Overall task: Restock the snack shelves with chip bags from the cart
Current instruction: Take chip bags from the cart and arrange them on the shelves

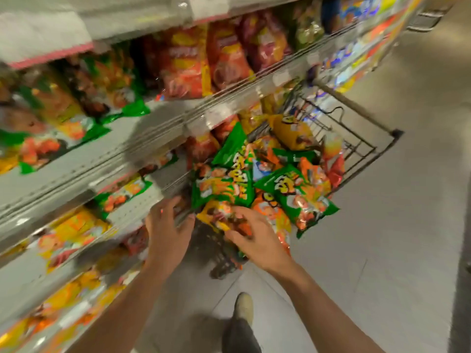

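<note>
A wire cart (pixel 356 138) stands beside the snack shelves (pixel 142 146), heaped with green, orange and yellow chip bags (pixel 293 189). My right hand (pixel 257 240) reaches over the cart's near end, its fingers curled on a yellow chip bag (pixel 216 215) at the edge of the pile. To the left of that bag is my left hand (pixel 167 230), fingers spread and relaxed, between the shelf edge and the cart, holding nothing. The frame is motion-blurred.
Several shelf tiers on the left carry green (pixel 63 115), red (pixel 204 59) and yellow bags (pixel 74 230), with bare gaps on the middle tier. Grey aisle floor (pixel 382 250) stretches to the right. My shoe (pixel 243 307) shows below the cart.
</note>
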Tool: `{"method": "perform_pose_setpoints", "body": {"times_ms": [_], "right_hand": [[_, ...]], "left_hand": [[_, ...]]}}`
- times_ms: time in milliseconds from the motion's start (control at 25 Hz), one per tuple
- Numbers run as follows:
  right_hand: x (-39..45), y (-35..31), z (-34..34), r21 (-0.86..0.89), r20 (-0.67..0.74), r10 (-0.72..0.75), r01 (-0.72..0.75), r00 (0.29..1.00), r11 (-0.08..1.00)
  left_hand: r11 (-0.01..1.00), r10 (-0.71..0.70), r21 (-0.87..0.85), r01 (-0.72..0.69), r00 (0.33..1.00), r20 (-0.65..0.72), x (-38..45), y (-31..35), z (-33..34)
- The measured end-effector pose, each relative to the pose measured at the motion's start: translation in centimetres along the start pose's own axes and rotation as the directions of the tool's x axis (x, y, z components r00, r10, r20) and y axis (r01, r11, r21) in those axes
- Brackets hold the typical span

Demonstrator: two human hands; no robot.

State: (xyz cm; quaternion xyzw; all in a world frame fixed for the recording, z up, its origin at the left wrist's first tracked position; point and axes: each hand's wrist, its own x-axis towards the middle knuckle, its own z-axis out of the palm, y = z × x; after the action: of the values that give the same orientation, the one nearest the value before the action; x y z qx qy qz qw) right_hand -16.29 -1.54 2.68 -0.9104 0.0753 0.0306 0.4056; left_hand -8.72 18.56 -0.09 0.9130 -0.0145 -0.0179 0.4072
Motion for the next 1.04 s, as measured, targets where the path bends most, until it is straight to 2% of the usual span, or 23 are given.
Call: {"method": "perform_pose_setpoints", "body": {"times_ms": [80, 200, 280, 400, 480, 600, 680, 760, 880, 960, 1040], "right_hand": [[-0.1, 1.9, -4.8, 0.095, -0.069, 0.077, -0.071, 0.995, 0.993], [1.1, 6.0, -10.0, 0.147, -0.181, 0.173, -0.147, 0.968, 0.978], [2.8, 10.1, -13.2, 0.165, -0.21, 0.212, -0.179, 0.955, 0.97], [6.0, 15.7, -17.0, 0.093, -0.187, 0.273, -0.259, 0.944, 0.961], [8.2, 18.7, -18.4, 0.019, -0.111, 0.304, -0.304, 0.946, 0.953], [11.2, 21.7, -19.2, -0.056, 0.103, 0.33, -0.326, 0.938, 0.944], [12.4, 22.4, -19.1, 0.004, 0.286, 0.342, -0.358, 0.895, 0.934], [13.0, 22.9, -18.5, 0.109, 0.409, 0.333, -0.408, 0.849, 0.906], [13.3, 23.4, -18.0, 0.245, 0.482, 0.361, -0.519, 0.798, 0.819], [13.5, 23.5, -19.1, 0.342, 0.483, 0.337, -0.528, 0.808, 0.777], [13.9, 23.7, -20.6, 0.425, 0.457, 0.3, -0.502, 0.837, 0.753]], "left_hand": [[0.994, 0.107, 0.018, -0.109, 0.992, 0.073, 2.0, 3.8, 2.4], [0.989, 0.142, 0.011, -0.145, 0.977, 0.159, 5.7, 7.9, 6.4], [0.993, 0.117, 0.002, -0.12, 0.97, 0.214, 8.0, 10.5, 9.6], [1.0, -0.015, 0.03, 0.006, 0.954, 0.3, 10.3, 13.1, 13.2], [0.993, -0.121, 0.052, 0.11, 0.94, 0.318, 11.1, 13.8, 14.8], [0.956, -0.294, 0.128, 0.264, 0.847, 0.442, 10.9, 13.6, 16.3], [0.937, -0.348, 0.177, 0.3, 0.813, 0.467, 10.0, 13.3, 17.2], [0.931, -0.365, 0.182, 0.317, 0.811, 0.457, 9.4, 13.2, 17.7], [0.921, -0.39, 0.195, 0.337, 0.798, 0.46, 10.1, 14.4, 18.4], [0.909, -0.416, 0.205, 0.362, 0.787, 0.455, 10.6, 15.3, 18.6], [0.884, -0.468, 0.255, 0.392, 0.749, 0.469, 10.8, 16.1, 18.5]]}}
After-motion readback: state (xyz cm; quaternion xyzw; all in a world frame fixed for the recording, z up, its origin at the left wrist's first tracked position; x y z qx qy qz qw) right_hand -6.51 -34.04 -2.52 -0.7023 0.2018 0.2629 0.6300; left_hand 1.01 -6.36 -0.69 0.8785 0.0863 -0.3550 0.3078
